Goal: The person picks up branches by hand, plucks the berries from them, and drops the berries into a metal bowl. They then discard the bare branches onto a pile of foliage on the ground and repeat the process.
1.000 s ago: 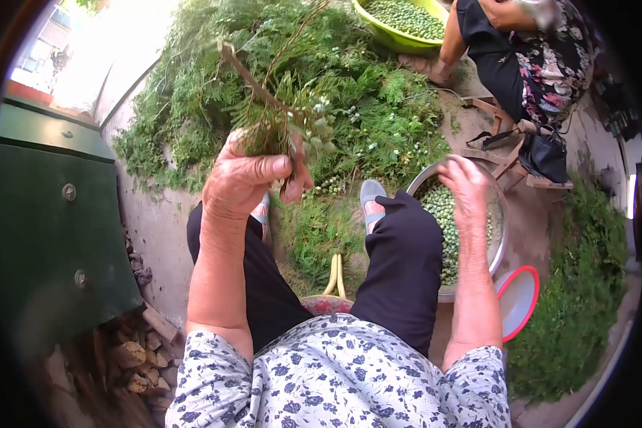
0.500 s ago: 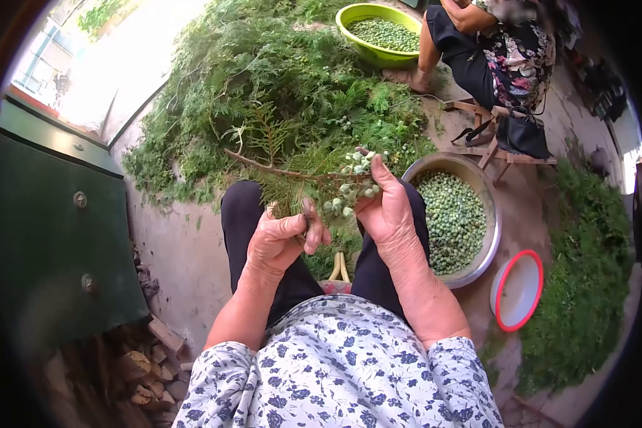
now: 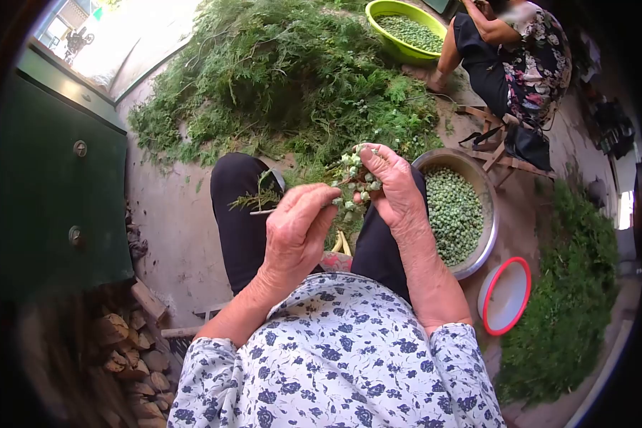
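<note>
My right hand (image 3: 396,187) is closed around a bunch of green cones (image 3: 351,167) on a conifer branch, thumb uppermost. My left hand (image 3: 299,225) meets it from the left, its thumb and fingers pinched on a green cone (image 3: 338,203) at the lower edge of the bunch. The branch's bare end (image 3: 262,212) and a small leafy sprig (image 3: 257,198) stick out to the left of that hand; the stretch between is hidden behind it. Both hands are above my knees.
A metal basin (image 3: 486,235) of green cones stands by my right knee, near a red-rimmed bowl (image 3: 522,274). Cut conifer branches (image 3: 285,85) are heaped ahead. Beyond, another person (image 3: 528,64) sits beside a yellow-green basin (image 3: 385,46) of cones. Firewood (image 3: 139,357) lies at left.
My left hand has risen and moved right to the cone bunch. The branch's left end now hangs lower. My right hand has shifted slightly right, still holding the bunch. The view has moved a little.
</note>
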`<state>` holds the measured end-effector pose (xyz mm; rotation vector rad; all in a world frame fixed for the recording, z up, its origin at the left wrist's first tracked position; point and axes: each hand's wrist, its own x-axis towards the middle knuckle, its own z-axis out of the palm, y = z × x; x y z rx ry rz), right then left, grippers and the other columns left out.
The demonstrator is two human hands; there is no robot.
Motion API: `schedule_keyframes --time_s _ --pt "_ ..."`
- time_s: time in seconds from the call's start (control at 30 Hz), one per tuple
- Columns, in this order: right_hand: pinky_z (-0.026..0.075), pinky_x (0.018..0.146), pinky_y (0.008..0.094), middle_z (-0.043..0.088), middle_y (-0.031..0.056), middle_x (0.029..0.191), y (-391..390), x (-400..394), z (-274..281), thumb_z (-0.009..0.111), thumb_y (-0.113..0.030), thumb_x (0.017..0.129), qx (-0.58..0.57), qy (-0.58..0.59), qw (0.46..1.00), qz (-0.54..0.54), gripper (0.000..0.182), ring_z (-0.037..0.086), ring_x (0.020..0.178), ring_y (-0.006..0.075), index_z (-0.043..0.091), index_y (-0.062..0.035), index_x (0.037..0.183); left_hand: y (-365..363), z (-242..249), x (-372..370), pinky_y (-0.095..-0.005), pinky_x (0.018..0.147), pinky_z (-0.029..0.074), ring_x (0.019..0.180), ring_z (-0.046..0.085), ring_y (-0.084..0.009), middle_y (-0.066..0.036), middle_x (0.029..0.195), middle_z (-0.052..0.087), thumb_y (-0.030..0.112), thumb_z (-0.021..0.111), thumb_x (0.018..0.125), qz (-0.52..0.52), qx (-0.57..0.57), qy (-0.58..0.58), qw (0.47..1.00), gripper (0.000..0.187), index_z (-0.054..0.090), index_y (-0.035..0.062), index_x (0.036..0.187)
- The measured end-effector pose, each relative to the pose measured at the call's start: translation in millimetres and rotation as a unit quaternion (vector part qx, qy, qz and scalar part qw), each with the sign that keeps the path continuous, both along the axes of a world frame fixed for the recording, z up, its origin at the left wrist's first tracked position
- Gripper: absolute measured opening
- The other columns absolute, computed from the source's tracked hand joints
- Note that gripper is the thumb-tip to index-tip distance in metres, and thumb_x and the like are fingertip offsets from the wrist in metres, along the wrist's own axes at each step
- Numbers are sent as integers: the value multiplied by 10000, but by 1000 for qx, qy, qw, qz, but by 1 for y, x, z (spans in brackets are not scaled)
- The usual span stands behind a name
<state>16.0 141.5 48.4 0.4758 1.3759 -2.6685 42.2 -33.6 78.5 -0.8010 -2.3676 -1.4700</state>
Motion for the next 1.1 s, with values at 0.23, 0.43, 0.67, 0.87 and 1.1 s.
schedule_keyframes --time_s 0.23,0.43,0.67,0.87,1.1 --pt "463 399 256 564 29 735 10 17 9 650 -254 836 -6 -21 998 52 247 568 585 114 559 -49 938 0 -24 -11 -319 677 464 795 608 -256 -124 875 610 129 679 755 -32 -99 -94 990 248 574 13 948" --pt "477 462 244 571 24 783 14 8 -6 629 -338 846 22 -20 996 89 365 561 621 105 545 -31 1023 1 -33 -7 -241 560 397 638 455 -51 10 719 547 147 660 808 -66 -25 -316 946 220 571 -21 919" --pt "449 579 211 592 -1 794 20 14 -21 578 -131 871 289 77 952 -60 179 540 682 60 602 -21 1010 7 -62 -7 -187 499 354 575 452 -26 15 673 573 154 638 818 -11 216 -499 839 175 615 -20 823" --pt "431 534 217 561 41 794 18 50 -14 662 -78 792 429 136 893 0 237 522 593 73 591 -22 1012 17 -63 -1 -191 584 427 650 522 -44 -10 733 597 48 644 801 25 167 -468 867 80 611 -19 830" --pt "438 590 243 526 52 854 -2 61 -36 717 -58 710 510 191 839 -8 349 516 713 131 628 -70 1047 27 -68 8 -172 554 373 640 457 -15 34 719 560 61 637 810 58 142 -407 900 68 597 6 811"
